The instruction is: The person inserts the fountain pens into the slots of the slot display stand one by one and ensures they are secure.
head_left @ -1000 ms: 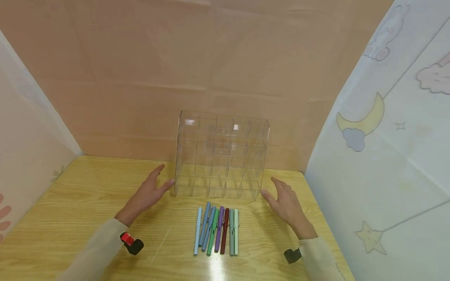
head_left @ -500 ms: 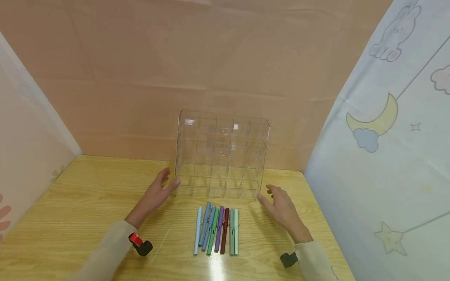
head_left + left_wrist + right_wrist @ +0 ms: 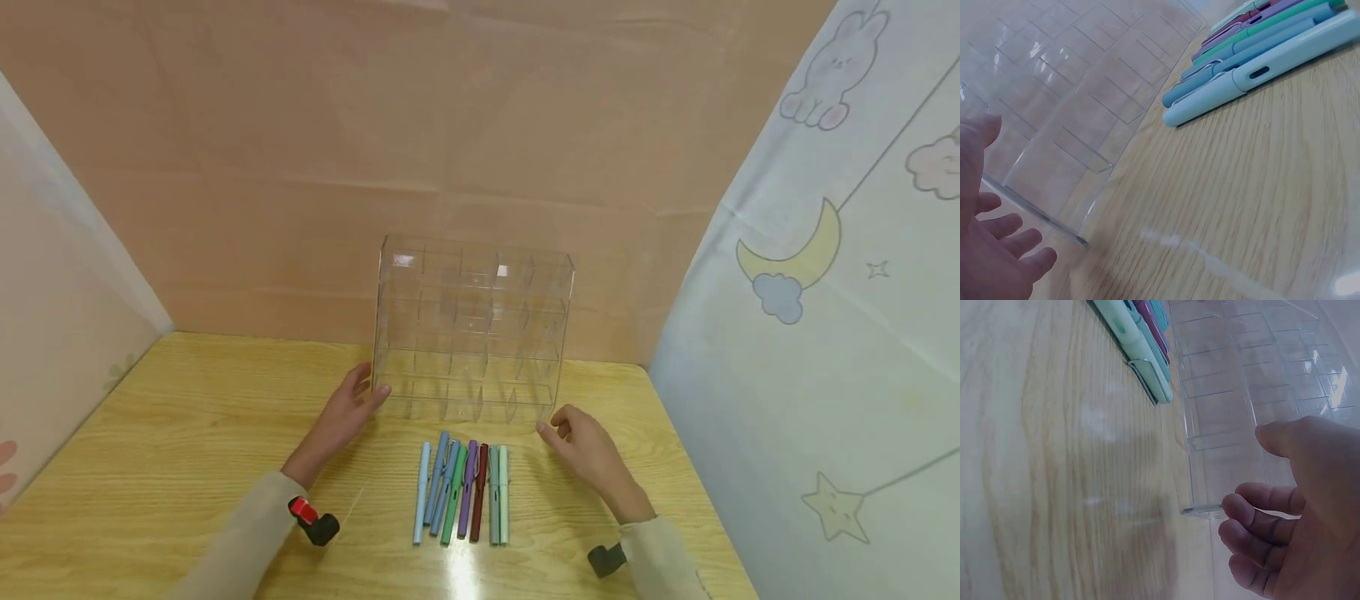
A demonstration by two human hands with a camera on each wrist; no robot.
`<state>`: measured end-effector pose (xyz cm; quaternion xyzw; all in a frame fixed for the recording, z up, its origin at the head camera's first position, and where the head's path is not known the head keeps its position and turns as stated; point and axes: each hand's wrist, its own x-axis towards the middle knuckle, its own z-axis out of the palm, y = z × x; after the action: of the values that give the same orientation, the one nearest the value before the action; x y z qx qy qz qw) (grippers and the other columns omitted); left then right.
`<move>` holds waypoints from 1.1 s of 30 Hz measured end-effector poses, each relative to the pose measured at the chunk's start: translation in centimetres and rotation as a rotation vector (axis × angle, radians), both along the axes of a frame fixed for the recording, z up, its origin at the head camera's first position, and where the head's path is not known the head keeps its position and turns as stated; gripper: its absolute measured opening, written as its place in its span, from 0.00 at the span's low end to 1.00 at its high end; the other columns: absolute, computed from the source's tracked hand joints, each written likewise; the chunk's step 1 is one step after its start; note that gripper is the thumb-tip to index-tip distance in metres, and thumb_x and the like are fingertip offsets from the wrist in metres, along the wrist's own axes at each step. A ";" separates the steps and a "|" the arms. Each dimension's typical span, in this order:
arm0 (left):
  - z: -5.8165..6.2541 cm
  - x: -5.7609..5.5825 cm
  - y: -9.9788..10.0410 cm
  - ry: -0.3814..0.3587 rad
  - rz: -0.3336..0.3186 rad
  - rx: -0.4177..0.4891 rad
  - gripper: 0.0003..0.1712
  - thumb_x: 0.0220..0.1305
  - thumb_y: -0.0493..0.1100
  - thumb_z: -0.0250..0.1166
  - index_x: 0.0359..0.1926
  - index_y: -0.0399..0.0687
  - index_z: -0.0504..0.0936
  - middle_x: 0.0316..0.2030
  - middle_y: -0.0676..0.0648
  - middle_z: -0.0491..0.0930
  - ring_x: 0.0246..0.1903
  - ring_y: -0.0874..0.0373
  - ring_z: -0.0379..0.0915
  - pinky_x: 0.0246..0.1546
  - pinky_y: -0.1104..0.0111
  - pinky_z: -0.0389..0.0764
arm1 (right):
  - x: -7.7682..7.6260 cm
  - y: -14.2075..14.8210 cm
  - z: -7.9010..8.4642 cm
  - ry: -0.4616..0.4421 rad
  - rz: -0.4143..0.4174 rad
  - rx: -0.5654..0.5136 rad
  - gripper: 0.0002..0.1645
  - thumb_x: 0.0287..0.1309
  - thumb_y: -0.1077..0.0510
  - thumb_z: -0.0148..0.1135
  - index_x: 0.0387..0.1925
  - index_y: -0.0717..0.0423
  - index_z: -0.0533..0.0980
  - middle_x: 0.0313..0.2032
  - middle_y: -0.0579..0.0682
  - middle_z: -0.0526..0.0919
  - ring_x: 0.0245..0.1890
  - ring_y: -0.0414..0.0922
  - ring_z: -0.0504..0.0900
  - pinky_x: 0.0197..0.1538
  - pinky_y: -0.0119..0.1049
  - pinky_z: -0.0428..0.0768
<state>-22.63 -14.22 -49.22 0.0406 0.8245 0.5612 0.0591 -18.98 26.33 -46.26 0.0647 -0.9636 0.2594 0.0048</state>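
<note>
A clear acrylic rack (image 3: 468, 354) with several tiers of small compartments stands upright at the back of the table. My left hand (image 3: 350, 410) is at its lower left edge, thumb in front and fingers beside the side panel. In the left wrist view the fingers (image 3: 1013, 231) are loosely bent, with nothing pinched. My right hand (image 3: 588, 446) is by the lower right corner. Its thumb (image 3: 1275, 437) stands apart from loosely curled fingers; whether they touch the panel I cannot tell. In front of the rack lie several capped pens, among them a light blue pen (image 3: 422, 493) and a pale green pen (image 3: 504, 496).
A wooden table (image 3: 225, 400) carries everything. Behind the rack hangs a brown cloth backdrop (image 3: 465, 125), and a white patterned sheet (image 3: 810, 375) closes the right side. Between the light blue and pale green pens lie blue, green, purple (image 3: 467, 490), dark red and grey-green ones.
Both hands have moved inward to the rack's lower corners, the left to the right and the right to the left. The right fingers have curled more. Rack and pens stay essentially in place.
</note>
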 end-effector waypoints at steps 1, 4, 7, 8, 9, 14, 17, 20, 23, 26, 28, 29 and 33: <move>0.0 0.0 0.1 0.001 0.000 0.007 0.50 0.82 0.60 0.56 0.85 0.37 0.44 0.85 0.31 0.46 0.84 0.31 0.47 0.82 0.40 0.58 | 0.1 -0.1 -0.1 -0.004 0.001 0.000 0.24 0.75 0.41 0.63 0.50 0.60 0.81 0.39 0.51 0.86 0.37 0.43 0.82 0.41 0.40 0.83; 0.1 0.0 0.4 0.001 -0.007 0.035 0.49 0.83 0.58 0.57 0.85 0.36 0.44 0.85 0.30 0.46 0.84 0.30 0.47 0.81 0.40 0.59 | 0.3 -0.5 -0.5 -0.016 0.002 -0.002 0.23 0.75 0.42 0.64 0.49 0.59 0.81 0.38 0.49 0.86 0.36 0.41 0.81 0.41 0.39 0.83; 0.1 0.0 0.6 0.010 -0.012 0.058 0.49 0.82 0.56 0.58 0.85 0.36 0.44 0.84 0.30 0.47 0.83 0.30 0.47 0.81 0.39 0.60 | 0.5 -0.9 -0.9 -0.029 -0.002 -0.010 0.22 0.74 0.42 0.65 0.49 0.57 0.81 0.39 0.48 0.87 0.37 0.40 0.82 0.42 0.40 0.84; 0.0 0.0 0.7 0.012 -0.013 0.066 0.49 0.82 0.56 0.58 0.85 0.36 0.44 0.84 0.30 0.47 0.84 0.30 0.46 0.81 0.39 0.60 | 0.5 -1.0 -1.0 -0.032 -0.002 -0.014 0.21 0.74 0.42 0.65 0.49 0.57 0.82 0.39 0.47 0.87 0.37 0.40 0.82 0.43 0.40 0.84; 0.1 0.0 0.7 0.015 -0.011 0.071 0.49 0.82 0.55 0.59 0.85 0.36 0.44 0.84 0.30 0.47 0.83 0.30 0.47 0.80 0.39 0.60 | 0.6 -1.1 -1.1 -0.035 0.002 -0.019 0.21 0.74 0.42 0.65 0.50 0.56 0.82 0.39 0.47 0.88 0.37 0.39 0.82 0.42 0.40 0.84; -0.1 -0.1 0.9 0.032 0.012 0.072 0.49 0.82 0.55 0.58 0.85 0.34 0.45 0.84 0.30 0.47 0.84 0.30 0.45 0.81 0.40 0.61 | 0.8 -1.7 -1.6 -0.049 0.025 -0.042 0.20 0.74 0.42 0.66 0.50 0.54 0.82 0.39 0.47 0.88 0.36 0.37 0.82 0.42 0.39 0.84; -0.1 0.0 1.0 0.047 0.029 0.074 0.48 0.83 0.55 0.58 0.84 0.32 0.46 0.84 0.29 0.48 0.84 0.30 0.45 0.81 0.40 0.60 | 0.9 -2.2 -1.6 -0.055 0.041 -0.054 0.19 0.74 0.43 0.66 0.50 0.54 0.82 0.39 0.47 0.89 0.36 0.38 0.83 0.42 0.40 0.85; -0.2 -0.1 1.2 0.055 0.038 0.082 0.47 0.83 0.54 0.58 0.84 0.32 0.47 0.84 0.28 0.48 0.84 0.29 0.45 0.80 0.40 0.60 | 1.1 -2.8 -1.6 -0.069 0.060 -0.063 0.18 0.74 0.44 0.66 0.50 0.55 0.82 0.40 0.47 0.89 0.37 0.38 0.84 0.43 0.41 0.86; -0.2 -0.1 1.3 0.059 0.043 0.085 0.47 0.83 0.53 0.58 0.84 0.32 0.46 0.84 0.28 0.48 0.83 0.29 0.46 0.80 0.40 0.60 | 1.2 -3.4 -1.7 -0.085 0.072 -0.072 0.18 0.74 0.45 0.66 0.50 0.55 0.82 0.40 0.48 0.89 0.38 0.39 0.84 0.43 0.42 0.86; -0.3 -0.1 1.3 0.069 0.039 0.088 0.47 0.83 0.52 0.58 0.84 0.31 0.45 0.84 0.28 0.47 0.83 0.28 0.46 0.80 0.39 0.60 | 1.3 -3.9 -1.9 -0.089 0.091 -0.066 0.17 0.74 0.45 0.66 0.49 0.55 0.82 0.40 0.48 0.89 0.38 0.39 0.84 0.43 0.41 0.86; -0.3 -0.2 1.3 0.076 0.034 0.094 0.46 0.83 0.51 0.58 0.84 0.32 0.45 0.84 0.28 0.47 0.83 0.28 0.45 0.80 0.39 0.60 | 1.3 -4.1 -2.0 -0.093 0.105 -0.053 0.17 0.74 0.46 0.66 0.49 0.55 0.82 0.39 0.47 0.89 0.37 0.39 0.84 0.42 0.41 0.86; -0.4 -0.2 1.3 0.079 0.031 0.096 0.46 0.83 0.51 0.58 0.84 0.32 0.45 0.84 0.28 0.47 0.83 0.28 0.45 0.80 0.39 0.60 | 1.3 -4.1 -2.0 -0.093 0.112 -0.047 0.17 0.73 0.45 0.66 0.48 0.55 0.82 0.39 0.47 0.89 0.37 0.39 0.84 0.42 0.41 0.86; -0.6 -0.3 1.3 0.083 0.030 0.107 0.46 0.83 0.50 0.59 0.85 0.33 0.45 0.84 0.29 0.46 0.84 0.29 0.44 0.80 0.39 0.60 | 1.4 -4.4 -2.3 -0.092 0.133 -0.021 0.16 0.73 0.46 0.67 0.48 0.54 0.82 0.38 0.45 0.89 0.37 0.38 0.83 0.41 0.40 0.85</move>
<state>-22.94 -12.95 -49.85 0.0547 0.7955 0.6034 0.0143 -17.58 21.91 -48.52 0.1167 -0.9536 0.2719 -0.0562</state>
